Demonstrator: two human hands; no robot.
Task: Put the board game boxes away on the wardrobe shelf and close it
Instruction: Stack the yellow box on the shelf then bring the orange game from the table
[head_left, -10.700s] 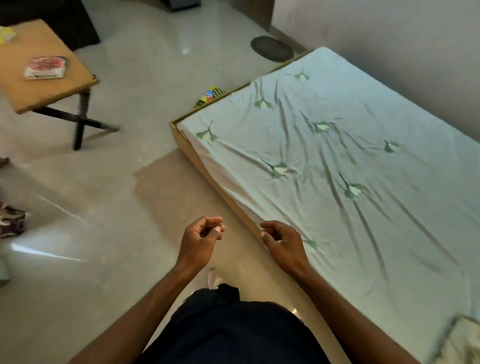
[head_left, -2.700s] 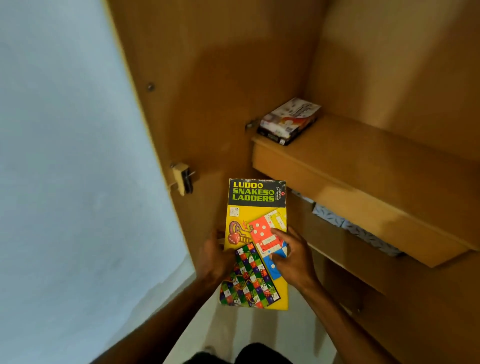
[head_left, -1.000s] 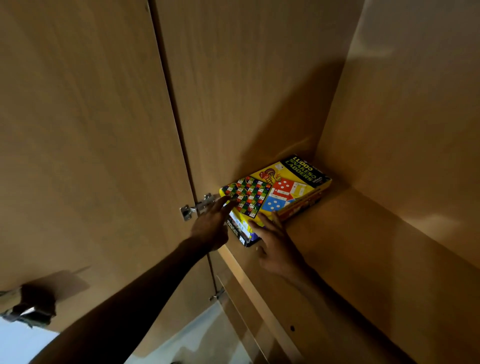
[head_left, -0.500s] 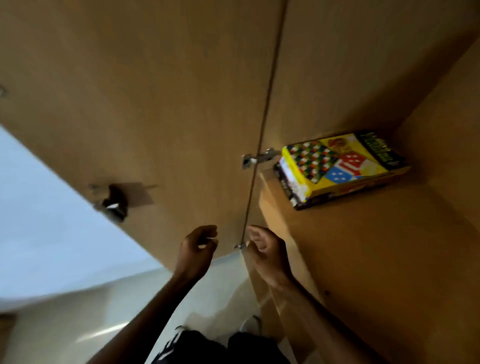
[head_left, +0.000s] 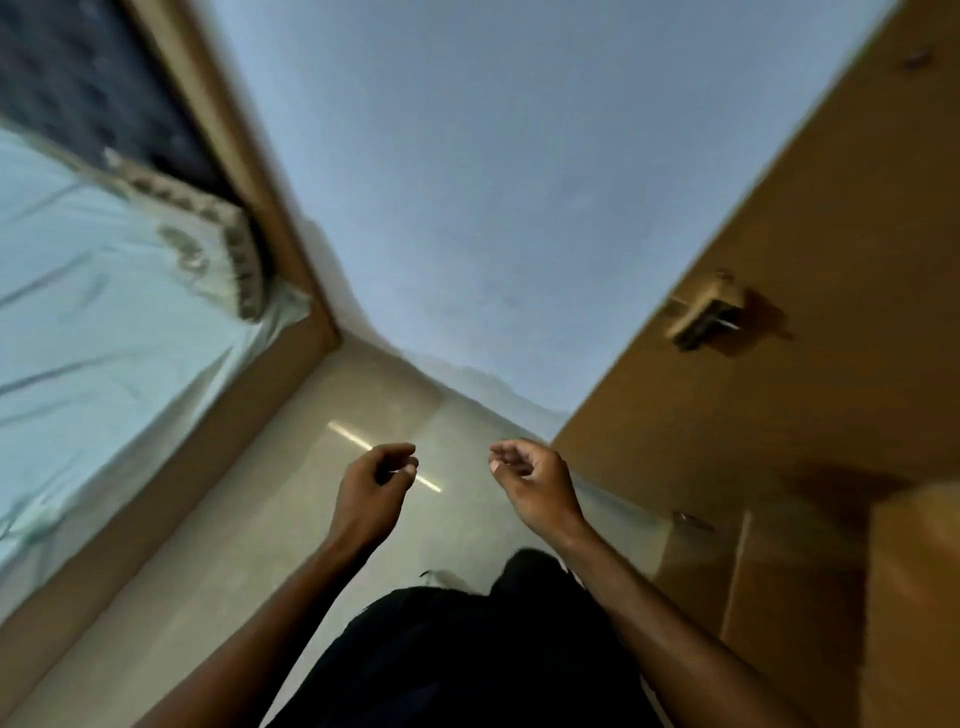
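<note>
Both hands had left the shelf: left hand and right hand hung loosely curled, fingers holding nothing, beside the open wardrobe door. The board game boxes were out of view, stacked on the shelf half a second earlier. Closing remained.

My two forearms are bare, with no sleeve, watch or ring on my left hand or my right hand. Below them I wear dark black clothing, plain, without markings.
</note>
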